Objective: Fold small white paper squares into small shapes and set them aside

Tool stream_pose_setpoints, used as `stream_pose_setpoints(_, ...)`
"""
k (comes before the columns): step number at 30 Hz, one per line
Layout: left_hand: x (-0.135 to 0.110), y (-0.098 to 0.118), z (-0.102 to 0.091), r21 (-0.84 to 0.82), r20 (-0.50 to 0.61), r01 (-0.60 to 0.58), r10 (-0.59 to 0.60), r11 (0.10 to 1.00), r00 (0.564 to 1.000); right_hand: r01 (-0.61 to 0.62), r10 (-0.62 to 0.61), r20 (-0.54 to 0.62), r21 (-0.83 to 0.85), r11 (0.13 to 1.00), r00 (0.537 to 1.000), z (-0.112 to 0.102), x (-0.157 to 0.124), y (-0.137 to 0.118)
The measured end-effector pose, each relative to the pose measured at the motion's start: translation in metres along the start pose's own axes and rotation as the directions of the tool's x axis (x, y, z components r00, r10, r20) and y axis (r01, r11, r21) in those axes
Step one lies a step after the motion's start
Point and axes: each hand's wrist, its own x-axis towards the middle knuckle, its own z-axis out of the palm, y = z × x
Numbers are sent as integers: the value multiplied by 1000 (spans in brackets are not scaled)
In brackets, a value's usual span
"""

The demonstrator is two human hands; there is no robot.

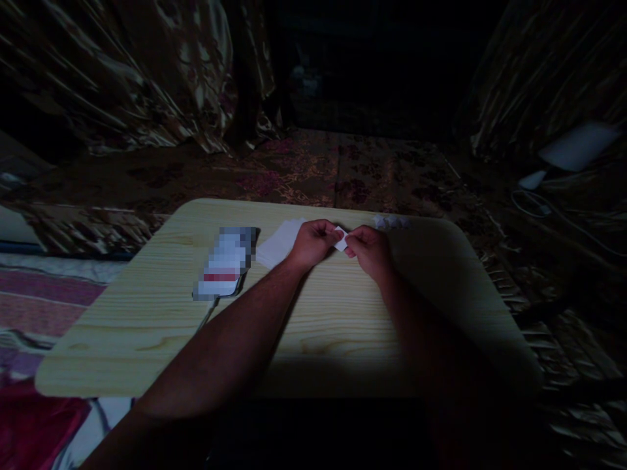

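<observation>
Both hands meet above the wooden table [318, 333], pinching one small piece of white paper [341, 245] between them. My left hand [314, 243] grips its left edge between thumb and fingers. From the other side, my right hand [368, 248] holds the right edge, its fingertips close to the left thumb. The piece looks folded, but its exact shape is too small to make out. Partly behind my left hand lies a stack of white paper sheets [280, 244]. Several small folded white paper pieces [390, 222] sit in a row at the far edge, beyond my right hand.
A phone [226, 264] with a blurred screen lies left of the paper, its cable [208, 313] running toward the front. Patterned cloth [304, 166] and curtains [196, 72] stand behind the table. At right is a pale lamp-like object [578, 147]. The room is dim.
</observation>
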Motion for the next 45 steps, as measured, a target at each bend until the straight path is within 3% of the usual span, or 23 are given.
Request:
stream_pose_setpoints(10,1,-1,0,7,15,5,-5,1000,1000,21,-21,-15,-18,1000,1000,0,1,2)
stream_pose_setpoints(18,0,-2,-2,111,4,11,-12,994,1000,47,-47,-16,-24,999,999,-3,3,5)
stream_pose_setpoints(28,3,-2,-4,-48,-37,38,-40,998,998,17,-16,33,-37,999,999,-1,2,1)
stream_pose_setpoints(39,1,-5,-3,63,91,47,-53,997,994,88,-91,-30,-88,992,995,-5,5,4)
stream_pose_setpoints(45,-1,0,0,62,105,21,-28,998,994,87,-87,-16,3,996,996,-8,4,1)
